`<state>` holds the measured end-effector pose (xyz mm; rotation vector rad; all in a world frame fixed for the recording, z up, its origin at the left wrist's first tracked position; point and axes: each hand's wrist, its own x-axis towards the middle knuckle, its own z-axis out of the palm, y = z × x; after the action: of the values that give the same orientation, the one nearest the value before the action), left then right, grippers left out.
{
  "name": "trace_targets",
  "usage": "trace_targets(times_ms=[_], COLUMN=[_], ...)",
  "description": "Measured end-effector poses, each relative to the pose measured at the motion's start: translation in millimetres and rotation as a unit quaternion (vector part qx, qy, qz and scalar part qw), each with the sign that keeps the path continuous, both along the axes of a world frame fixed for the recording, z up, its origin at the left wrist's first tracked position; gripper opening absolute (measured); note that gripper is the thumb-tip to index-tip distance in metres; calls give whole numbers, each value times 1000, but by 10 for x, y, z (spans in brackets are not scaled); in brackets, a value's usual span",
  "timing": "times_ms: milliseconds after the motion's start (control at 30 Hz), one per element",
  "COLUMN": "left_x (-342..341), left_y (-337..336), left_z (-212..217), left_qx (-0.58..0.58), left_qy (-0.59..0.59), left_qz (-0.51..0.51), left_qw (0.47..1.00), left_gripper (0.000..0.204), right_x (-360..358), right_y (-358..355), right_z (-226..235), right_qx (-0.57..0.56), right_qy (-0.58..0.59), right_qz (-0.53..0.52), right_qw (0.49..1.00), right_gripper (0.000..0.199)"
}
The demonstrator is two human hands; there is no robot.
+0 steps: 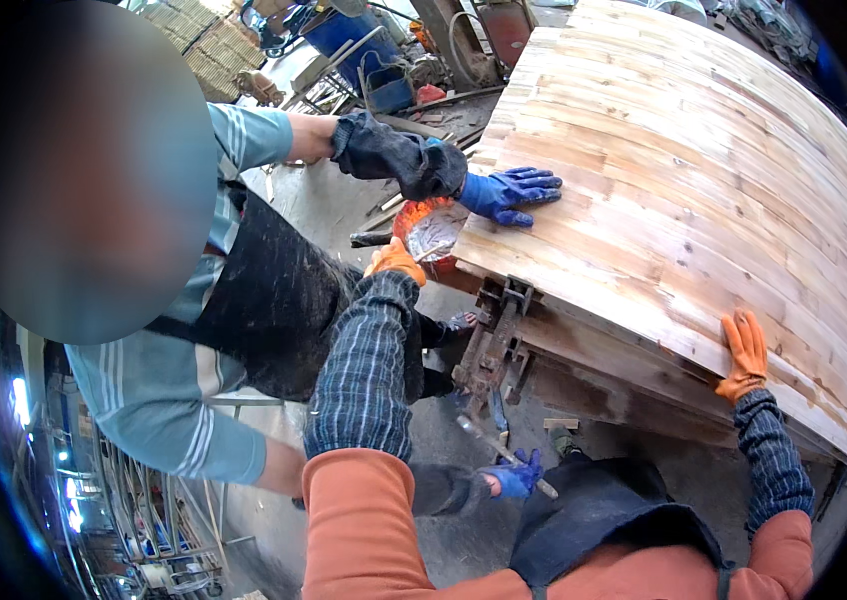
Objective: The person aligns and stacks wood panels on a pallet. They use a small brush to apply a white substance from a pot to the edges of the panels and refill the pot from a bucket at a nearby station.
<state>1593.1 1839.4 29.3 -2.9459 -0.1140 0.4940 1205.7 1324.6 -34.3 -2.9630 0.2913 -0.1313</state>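
The right hand (744,355) in an orange glove is lying open and flat on the near edge of the wood panel (684,170), while the left hand (396,260) is curling around a round orange tool (431,232) at the panel's corner. A co-worker's blue glove (509,193) is pressing flat on that same corner, and their other hand (516,474) is gripping a metal rod (504,455) down below the rusty clamp (494,345).

A clamp (492,345) sits under the wooden panel's (704,170) near-left edge.
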Motion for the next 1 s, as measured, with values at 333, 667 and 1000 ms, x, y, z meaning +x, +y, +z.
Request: trace_targets(times_ms=[333, 667, 1000], left_x=[787, 869, 19], left_y=[694, 1207, 792], left_z=[-731, -1189, -970], left_qx=[95, 171, -304], left_qy=[-178, -37, 129], left_qz=[-75, -3, 179], left_qw=[977, 985, 927], left_gripper=[63, 39, 20], right_x=[55, 158, 43], right_y=[33, 9, -38], right_z=[26, 54, 46], right_qx=[-29, -19, -13], right_qy=[18, 16, 1], right_qz=[15, 36, 47], right_qw=[999, 999, 999], right_gripper=[126, 124, 126])
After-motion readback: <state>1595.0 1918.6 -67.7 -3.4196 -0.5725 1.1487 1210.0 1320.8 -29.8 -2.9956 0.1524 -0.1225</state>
